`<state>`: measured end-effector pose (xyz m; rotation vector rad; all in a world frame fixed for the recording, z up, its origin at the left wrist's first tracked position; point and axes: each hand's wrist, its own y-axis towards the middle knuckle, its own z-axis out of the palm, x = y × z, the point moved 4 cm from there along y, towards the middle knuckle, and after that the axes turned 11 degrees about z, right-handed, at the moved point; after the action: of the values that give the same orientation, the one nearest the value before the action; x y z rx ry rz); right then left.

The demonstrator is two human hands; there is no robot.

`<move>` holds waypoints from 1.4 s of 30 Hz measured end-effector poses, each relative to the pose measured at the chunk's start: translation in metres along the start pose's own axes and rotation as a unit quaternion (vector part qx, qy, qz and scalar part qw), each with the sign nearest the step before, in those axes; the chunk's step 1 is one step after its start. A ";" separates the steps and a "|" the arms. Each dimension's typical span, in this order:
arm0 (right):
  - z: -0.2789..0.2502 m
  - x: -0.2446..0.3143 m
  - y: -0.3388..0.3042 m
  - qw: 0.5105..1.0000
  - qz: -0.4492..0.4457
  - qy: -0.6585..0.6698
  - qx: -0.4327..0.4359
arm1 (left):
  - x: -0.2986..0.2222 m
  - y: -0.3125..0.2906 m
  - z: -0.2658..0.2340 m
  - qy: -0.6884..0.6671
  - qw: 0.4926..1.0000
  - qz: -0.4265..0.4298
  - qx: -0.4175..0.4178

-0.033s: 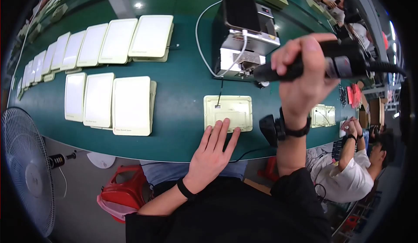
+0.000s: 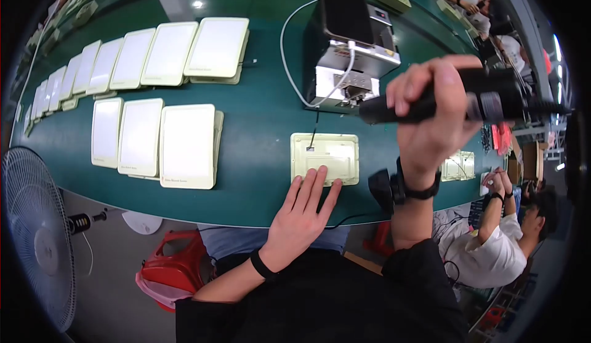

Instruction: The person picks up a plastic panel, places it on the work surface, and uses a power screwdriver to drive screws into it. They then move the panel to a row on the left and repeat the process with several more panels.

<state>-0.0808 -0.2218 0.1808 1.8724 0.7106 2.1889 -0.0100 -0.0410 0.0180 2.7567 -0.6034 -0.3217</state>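
My left hand (image 2: 300, 211) lies with fingers spread over the near edge of a pale cream plastic housing (image 2: 299, 166), which sits open side up on the table. A short dark wire runs out from a small slot at its far left. Raised at the right, my right hand (image 2: 436, 112) is wrapped round a black corded electric screwdriver (image 2: 495, 100). The tool is held about level, its narrower end toward the left, near a metal-and-black box machine (image 2: 328, 94). A bit at that end cannot be made out.
A black phone (image 2: 346, 11) with a white cable leans on the machine. Two rows of white-faced panels (image 2: 188, 146) cover the table's left. Another cream housing (image 2: 458, 166) lies at right, near a seated co-worker (image 2: 489, 244). A fan (image 2: 43, 244) stands at the left edge.
My right hand and the screwdriver have come slightly lower in the picture. My left hand stays on the housing. The whole view has shifted a little.
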 end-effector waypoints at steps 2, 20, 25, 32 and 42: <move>0.008 -0.002 -0.021 0.992 0.030 0.094 0.076 | 0.002 -0.002 0.000 0.000 1.000 -0.009 0.002; 0.060 -0.032 -0.069 0.974 0.095 0.041 0.202 | 0.006 -0.013 0.002 -0.047 0.999 0.015 0.000; 0.060 -0.035 -0.070 0.975 0.100 0.046 0.190 | 0.007 -0.012 0.001 -0.044 0.999 0.003 -0.012; 0.049 -0.025 -0.072 0.978 0.066 0.075 0.183 | 0.003 -0.012 0.005 -0.027 1.000 -0.012 0.001; 0.015 0.002 0.019 0.998 -0.063 0.012 -0.020 | 0.038 0.000 -0.037 -0.194 0.981 -0.004 -0.009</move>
<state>-0.0632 -0.2338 0.1923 1.7366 0.7618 2.1338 0.0344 -0.0488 0.0466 2.6946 -0.6747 -0.8740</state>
